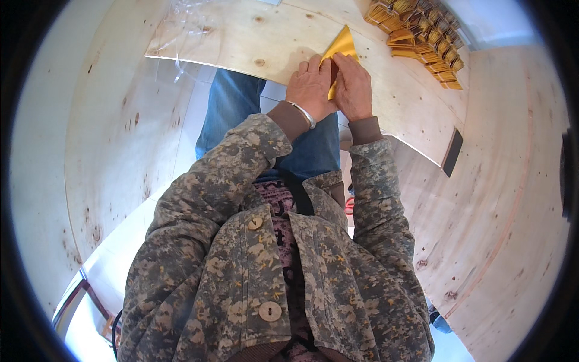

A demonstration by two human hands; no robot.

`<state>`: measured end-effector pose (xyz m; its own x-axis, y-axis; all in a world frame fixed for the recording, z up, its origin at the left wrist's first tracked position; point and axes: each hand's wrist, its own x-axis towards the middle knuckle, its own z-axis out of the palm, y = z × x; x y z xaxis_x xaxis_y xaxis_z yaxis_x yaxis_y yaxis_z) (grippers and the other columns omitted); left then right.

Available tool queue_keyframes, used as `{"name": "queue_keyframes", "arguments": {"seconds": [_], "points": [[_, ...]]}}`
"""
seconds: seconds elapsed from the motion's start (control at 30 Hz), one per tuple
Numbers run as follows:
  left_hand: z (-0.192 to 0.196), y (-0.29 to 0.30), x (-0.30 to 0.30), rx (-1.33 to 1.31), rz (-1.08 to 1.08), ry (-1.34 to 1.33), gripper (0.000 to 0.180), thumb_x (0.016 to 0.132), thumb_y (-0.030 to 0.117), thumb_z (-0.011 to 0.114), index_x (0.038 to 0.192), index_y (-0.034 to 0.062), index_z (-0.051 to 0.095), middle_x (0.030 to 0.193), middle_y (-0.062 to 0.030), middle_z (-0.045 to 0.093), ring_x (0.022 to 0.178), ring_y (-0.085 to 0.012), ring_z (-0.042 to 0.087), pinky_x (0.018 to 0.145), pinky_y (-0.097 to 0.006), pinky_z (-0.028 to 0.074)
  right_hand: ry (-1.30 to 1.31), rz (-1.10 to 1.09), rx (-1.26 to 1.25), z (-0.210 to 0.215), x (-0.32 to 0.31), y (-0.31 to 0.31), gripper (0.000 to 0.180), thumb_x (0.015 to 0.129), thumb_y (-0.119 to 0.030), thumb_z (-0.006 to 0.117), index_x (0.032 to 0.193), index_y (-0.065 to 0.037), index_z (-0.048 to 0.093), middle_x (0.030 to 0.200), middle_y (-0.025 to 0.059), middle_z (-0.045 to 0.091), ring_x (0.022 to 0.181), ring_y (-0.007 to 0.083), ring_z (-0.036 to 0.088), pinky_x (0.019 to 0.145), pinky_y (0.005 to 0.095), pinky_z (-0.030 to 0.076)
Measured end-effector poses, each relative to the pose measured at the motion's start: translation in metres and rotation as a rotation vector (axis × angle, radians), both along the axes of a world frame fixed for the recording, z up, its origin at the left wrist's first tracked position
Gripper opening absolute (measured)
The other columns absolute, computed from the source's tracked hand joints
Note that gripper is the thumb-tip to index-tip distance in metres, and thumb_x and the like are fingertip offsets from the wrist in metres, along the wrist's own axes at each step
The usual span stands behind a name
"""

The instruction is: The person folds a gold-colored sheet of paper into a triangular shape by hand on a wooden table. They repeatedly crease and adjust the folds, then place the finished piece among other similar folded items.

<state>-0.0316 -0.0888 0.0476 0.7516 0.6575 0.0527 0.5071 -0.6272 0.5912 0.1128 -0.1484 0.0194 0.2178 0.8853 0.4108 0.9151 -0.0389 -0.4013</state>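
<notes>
Held the yellow sheet [344, 46] between the left hand [312, 87] and the right hand [353, 86], over the near edge of the table [410, 90]. Had its long axis running away from the body, leaning slightly right toward a sharp tip beyond the fingers, with a narrow end showing low between the hands. Met its left side with the left hand, palm down, fingers bent and close together; met its right side with the right hand, fingers curled narrow over it. Touched it with both, neither clearly nearer. Could not tell the thumbs' placing.

Had yellow bundles [423, 47] in rows on the table, beyond and to the right, apart from the sheet and nearer the right hand than the left. Could make out no container around them. Had clear plastic [192, 23] at the table's left, trailing past the near edge; could not tell bag from loose film, nor make out any contents.
</notes>
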Motion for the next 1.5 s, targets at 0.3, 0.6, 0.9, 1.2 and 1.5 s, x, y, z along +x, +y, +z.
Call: {"name": "queue_keyframes", "arguments": {"seconds": [0.3, 0.6, 0.9, 1.2, 1.5], "points": [[-0.028, 0.047, -0.04, 0.097, -0.274, -0.267, 0.067, 0.077, -0.001, 0.053, 0.143, 0.0036, 0.049, 0.144, -0.0188, 0.053, 0.131, -0.0354, 0.051, 0.111, -0.045, 0.039, 0.022, 0.093, 0.02, 0.005, 0.01, 0.002, 0.029, 0.09, -0.004, 0.06, 0.118, -0.005, 0.067, 0.118, 0.0125, 0.068, 0.114, 0.0329, 0.06, 0.099, 0.0437, 0.045], [-0.035, 0.056, -0.036, 0.399, -0.471, -0.063, 0.063, 0.085, 0.01, 0.068, 0.145, 0.0153, 0.052, 0.153, -0.0042, 0.047, 0.144, -0.0268, 0.04, 0.12, -0.054, 0.023, 0.083, 0.129, 0.033, 0.006, 0.019, 0.004, 0.026, 0.09, -0.006, 0.061, 0.115, -0.003, 0.069, 0.118, 0.0142, 0.068, 0.113, 0.0342, 0.062, 0.098, 0.0431, 0.048], [-0.038, 0.027, -0.028, 0.391, -0.359, -0.11, 0.061, 0.085, 0.021, 0.073, 0.143, 0.0156, 0.053, 0.148, -0.0044, 0.053, 0.141, -0.0259, 0.043, 0.12, -0.057, 0.022, 0.034, 0.15, -0.041, 0.002, 0.025, -0.002, 0.032, 0.092, -0.014, 0.065, 0.123, -0.007, 0.068, 0.129, 0.0118, 0.066, 0.127, 0.0314, 0.057, 0.109, 0.0446, 0.041], [-0.039, 0.04, -0.032, 0.4, -0.42, -0.232, 0.028, 0.086, 0.022, 0.074, 0.114, 0.0156, 0.073, 0.128, 0.0, 0.068, 0.135, -0.0214, 0.052, 0.12, -0.057, 0.022, -0.013, 0.138, -0.061, -0.008, 0.025, -0.012, 0.04, 0.092, -0.017, 0.066, 0.132, -0.012, 0.064, 0.141, 0.0063, 0.06, 0.137, 0.0276, 0.049, 0.114, 0.046, 0.034], [-0.033, 0.039, -0.023, 0.538, -0.359, -0.33, 0.014, 0.085, 0.021, 0.076, 0.098, 0.0161, 0.078, 0.115, 0.0014, 0.074, 0.131, -0.0199, 0.055, 0.12, -0.057, 0.023, -0.013, 0.141, -0.063, -0.011, 0.026, -0.011, 0.039, 0.094, -0.019, 0.064, 0.132, -0.013, 0.063, 0.142, 0.0052, 0.058, 0.138, 0.0265, 0.047, 0.115, 0.0461, 0.033]]}}
